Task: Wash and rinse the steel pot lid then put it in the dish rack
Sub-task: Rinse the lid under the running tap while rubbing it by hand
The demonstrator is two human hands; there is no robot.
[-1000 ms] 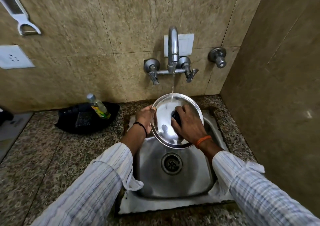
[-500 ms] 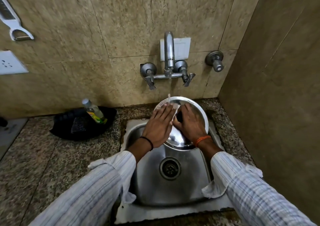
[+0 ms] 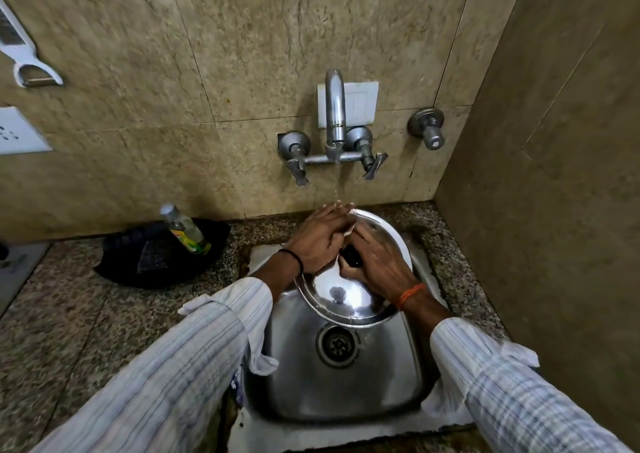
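Stage: rinsing in progress. The steel pot lid (image 3: 349,300) is held at centre frame over the sink (image 3: 346,383), just above the drain (image 3: 336,346). A thin stream from the tap (image 3: 334,113) falls onto the upper part of the lid and the fingertips there. No foam is visible on the steel, so washing appears largely complete — this is a judgement, not a confirmed state.

Grip state: the right hand (image 3: 377,265) is clamped on the dark knob (image 3: 351,257) and carries the lid. The left hand (image 3: 317,241) lies flat on the lid face, fingers extended and together, closed on nothing.

Orientation: the knob side faces the camera. The disc is tilted, its upper edge toward the wall — the visible oval runs roughly top to bottom of the frame.

Remaining: finish the rinse, then transfer to the dish rack. No rack is in view.
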